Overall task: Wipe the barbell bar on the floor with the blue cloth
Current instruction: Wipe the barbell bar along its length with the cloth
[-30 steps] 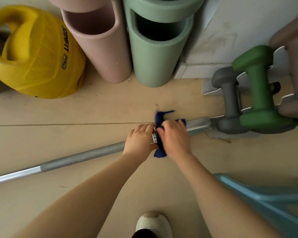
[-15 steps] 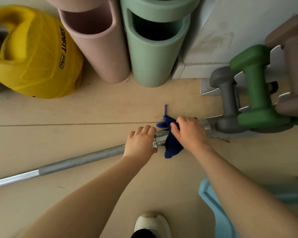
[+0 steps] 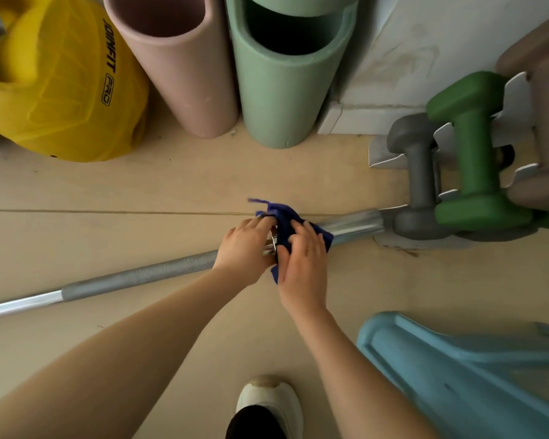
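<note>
Toe of a white shoe (image 3: pixel 268 403) showed nearest, at the bottom edge, with a light blue plastic piece (image 3: pixel 457 375) to its right on the tan floor (image 3: pixel 171 191). Beyond them both bare forearms reached forward to the barbell bar (image 3: pixel 133 277), which lay on the floor slanting from the lower left up toward the right. The left hand (image 3: pixel 243 245) was curled over the bar just beside its collar, gripping it. The right hand (image 3: pixel 303 261) lay touching the left one, fingers bent over the blue cloth (image 3: pixel 284 221) and pressing it round the bar's shiny sleeve (image 3: pixel 352 224); a loose corner of the cloth stuck up behind the fingers and another hung below the palm. The sleeve's far end reached close to the foot of a metal dumbbell rack (image 3: pixel 517 99) holding a grey dumbbell (image 3: pixel 417 172) and a green dumbbell (image 3: pixel 473 153). Farther back a pink foam roller (image 3: pixel 184 68) and a green foam roller (image 3: pixel 282 83) stood side by side against the white wall (image 3: pixel 425 42), and a yellow weight bag (image 3: pixel 57 87) printed JOINFIT PRO sat to their left.
</note>
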Available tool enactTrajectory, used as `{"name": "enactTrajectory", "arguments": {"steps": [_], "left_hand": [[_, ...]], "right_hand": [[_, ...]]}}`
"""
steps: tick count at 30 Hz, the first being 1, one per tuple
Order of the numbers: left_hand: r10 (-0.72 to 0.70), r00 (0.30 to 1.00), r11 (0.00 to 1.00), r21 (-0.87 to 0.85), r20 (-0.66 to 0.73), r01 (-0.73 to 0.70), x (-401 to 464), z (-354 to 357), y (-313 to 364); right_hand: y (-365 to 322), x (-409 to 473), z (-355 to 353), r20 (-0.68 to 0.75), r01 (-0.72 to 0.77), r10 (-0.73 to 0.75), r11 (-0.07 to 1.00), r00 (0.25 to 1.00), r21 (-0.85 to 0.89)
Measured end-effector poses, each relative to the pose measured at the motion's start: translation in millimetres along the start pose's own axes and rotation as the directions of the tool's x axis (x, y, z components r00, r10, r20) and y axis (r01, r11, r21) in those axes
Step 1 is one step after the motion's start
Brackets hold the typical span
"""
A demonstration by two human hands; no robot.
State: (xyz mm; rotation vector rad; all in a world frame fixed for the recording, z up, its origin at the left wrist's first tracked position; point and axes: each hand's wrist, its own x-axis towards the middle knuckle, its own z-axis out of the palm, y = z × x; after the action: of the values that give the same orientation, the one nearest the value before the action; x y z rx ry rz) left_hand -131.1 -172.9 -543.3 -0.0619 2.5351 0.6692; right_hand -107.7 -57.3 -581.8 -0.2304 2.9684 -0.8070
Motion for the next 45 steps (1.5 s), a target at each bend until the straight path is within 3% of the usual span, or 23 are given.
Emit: {"name": "enactTrajectory", "arguments": {"steps": [4,6,7,8,9,10,11,12,15,17,18,20,23,28,30,32,34,36,37,39,40,42,45], "left_hand": [[-0.03,0.999,0.999,-0.035,0.03,0.031,2.1,-4.7,1.9],[-0.065,0.997,0.996,-0.052,0.04,0.067,2.3,-6.3,2.9],[-0.086,0.995,0.994,-0.066,0.041,0.088,1.9,-7.0,3.9],[-0.099,0.994,0.992,-0.08,0.04,0.102,1.3,-7.4,4.7],[-0.102,0.994,0.99,-0.094,0.036,0.105,0.9,-7.6,5.4],[-0.1,0.994,0.989,-0.106,0.031,0.103,0.5,-7.3,5.9],[-0.1,0.995,0.988,-0.116,0.026,0.103,0.1,-6.9,6.1],[-0.103,0.994,0.987,-0.123,0.024,0.105,-0.3,-6.5,6.3],[-0.118,0.993,0.982,-0.148,0.02,0.119,0.2,-6.7,7.0],[-0.125,0.992,0.979,-0.16,0.022,0.127,0.4,-7.6,8.0],[-0.125,0.992,0.978,-0.163,0.027,0.128,0.9,-7.7,8.2],[-0.123,0.992,0.977,-0.172,0.031,0.127,1.5,-7.1,7.6],[-0.117,0.993,0.975,-0.188,0.025,0.12,1.5,-5.9,5.1],[-0.101,0.995,0.978,-0.181,0.019,0.102,-0.4,-5.5,3.4],[-0.086,0.996,0.979,-0.187,0.011,0.086,-2.8,-4.3,2.5],[-0.081,0.997,0.978,-0.194,0.005,0.08,-4.3,-2.5,1.5],[-0.083,0.997,0.978,-0.191,0.003,0.082,-4.2,-2.3,0.8],[-0.081,0.997,0.982,-0.173,0.007,0.081,-3.9,-2.8,0.8],[-0.071,0.997,0.985,-0.154,0.008,0.072,-4.5,-3.2,1.4],[-0.046,0.999,0.993,-0.106,-0.01,0.045,-5.5,-2.2,1.7],[-0.04,0.999,0.996,-0.086,-0.027,0.037,-5.7,-0.8,1.4],[-0.043,0.998,0.997,-0.068,-0.055,0.039,-4.9,1.8,0.2],[-0.049,0.998,0.996,-0.077,-0.048,0.045,-3.4,5.6,-1.0]], "right_hand": [[-14.0,-10.2,-16.3,0.018,-0.201,0.207,0.924,0.978,0.325],[-28.8,-20.0,-19.8,-0.013,-0.401,0.457,0.792,0.889,0.46],[-38.4,-22.5,-21.8,0.025,-0.52,0.619,0.636,0.785,0.571],[-46.5,-21.5,-21.0,0.135,-0.608,0.759,0.386,0.637,0.694],[-51.9,-17.2,-20.0,0.309,-0.64,0.835,0.066,0.455,0.766],[-51.9,-11.3,-19.8,0.484,-0.61,0.819,-0.22,0.308,0.761],[-47.7,-8.1,-16.1,0.603,-0.554,0.765,-0.407,0.228,0.726],[-45.7,-4.6,-13.9,0.654,-0.514,0.729,-0.488,0.204,0.705],[-36.3,2.4,-11.5,0.634,-0.532,0.703,-0.419,0.323,0.736],[-17.1,14.0,-16.5,0.564,-0.448,0.752,-0.396,0.343,0.801],[-0.4,19.5,-19.9,0.521,-0.362,0.785,-0.404,0.335,0.84],[42.5,38.3,-26.3,0.433,-0.235,0.873,-0.383,0.225,0.894],[58.6,47.1,-25.5,0.363,-0.288,0.912,-0.302,0.191,0.909],[23.9,42.5,-24.4,0.455,-0.445,0.882,-0.36,0.125,0.82],[31.5,43.9,-30.3,0.395,-0.483,0.907,-0.284,0.143,0.828],[44.2,44.2,-35.5,0.235,-0.502,0.957,-0.121,0.171,0.856],[46.8,40.7,-35.8,0.032,-0.573,0.957,0.146,0.288,0.806],[30.4,30.2,-31.6,-0.084,-0.654,0.847,0.464,0.524,0.598],[17.7,22.8,-28.6,-0.092,-0.63,0.742,0.623,0.665,0.464],[-8.8,9.0,-20.4,-0.045,-0.374,0.392,0.902,0.919,0.214],[-15.7,4.6,-16.1,0.02,-0.224,0.223,0.967,0.975,0.124],[-14.2,9.5,-18.8,0.152,-0.067,0.06,0.997,0.987,0.046],[7.7,30.2,-36.1,0.231,-0.059,0.083,0.992,0.969,-0.11]]}}
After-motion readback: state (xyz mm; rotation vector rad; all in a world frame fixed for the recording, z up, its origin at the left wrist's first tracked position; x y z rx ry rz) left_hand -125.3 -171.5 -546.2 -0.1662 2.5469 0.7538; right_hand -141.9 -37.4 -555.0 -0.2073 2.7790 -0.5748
